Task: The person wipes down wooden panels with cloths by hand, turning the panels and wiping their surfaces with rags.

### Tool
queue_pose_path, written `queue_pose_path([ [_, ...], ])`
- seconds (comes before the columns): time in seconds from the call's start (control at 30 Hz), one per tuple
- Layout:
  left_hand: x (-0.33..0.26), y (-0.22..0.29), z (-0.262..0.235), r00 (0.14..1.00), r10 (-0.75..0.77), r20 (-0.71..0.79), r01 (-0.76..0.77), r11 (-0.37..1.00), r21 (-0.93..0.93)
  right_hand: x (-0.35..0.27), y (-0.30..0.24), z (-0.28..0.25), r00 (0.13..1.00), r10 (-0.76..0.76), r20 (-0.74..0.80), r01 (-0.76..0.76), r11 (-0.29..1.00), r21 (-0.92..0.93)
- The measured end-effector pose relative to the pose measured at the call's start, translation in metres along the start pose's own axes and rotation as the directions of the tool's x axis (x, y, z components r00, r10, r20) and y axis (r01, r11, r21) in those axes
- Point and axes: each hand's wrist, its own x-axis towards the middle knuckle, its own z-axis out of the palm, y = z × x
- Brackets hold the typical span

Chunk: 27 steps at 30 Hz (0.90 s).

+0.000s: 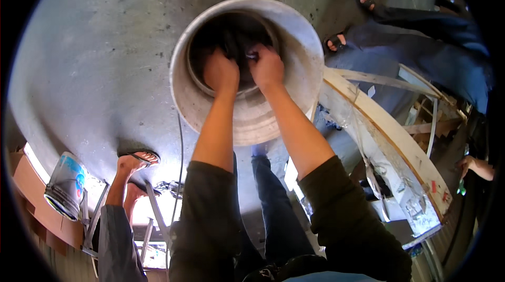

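Both my arms reach down into a large round pale grey container (297, 66) with a wide rim and a dark hollow inside. My left hand (221, 71) is closed inside it, its fingertips lost in shadow beside a dark shape. Close by on the right, my right hand (266, 66) is curled shut, with a small pale glint at its fingertips. What either hand grips is too dark to make out. Dark sleeves are pushed up to my elbows.
On the right stands a white-topped bench (379, 119) with a curved edge and cluttered shelves. Other people's sandalled feet show at the left (139, 159) and upper right (335, 42). A white and blue bucket (66, 182) sits lower left. A thin cable (181, 161) crosses the grey floor (105, 71).
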Motion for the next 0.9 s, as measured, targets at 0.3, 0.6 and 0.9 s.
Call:
queue_pose_path([
  [0.3,-0.174,-0.026,-0.095,0.995,0.104,-0.012,-0.094,0.846,-0.525,-0.087,-0.033,-0.186,0.974,-0.200,-0.107,0.211,0.972,0.104],
  [0.6,-0.451,-0.172,-0.187,0.988,-0.137,0.074,0.156,0.850,-0.503,-0.195,-0.029,-0.338,0.865,-0.421,-0.274,0.429,0.903,-0.034],
  [0.9,-0.684,-0.255,-0.121,0.901,-0.420,-0.109,0.330,0.827,-0.456,-0.309,0.014,-0.432,0.886,-0.414,-0.207,0.402,0.910,-0.101],
])
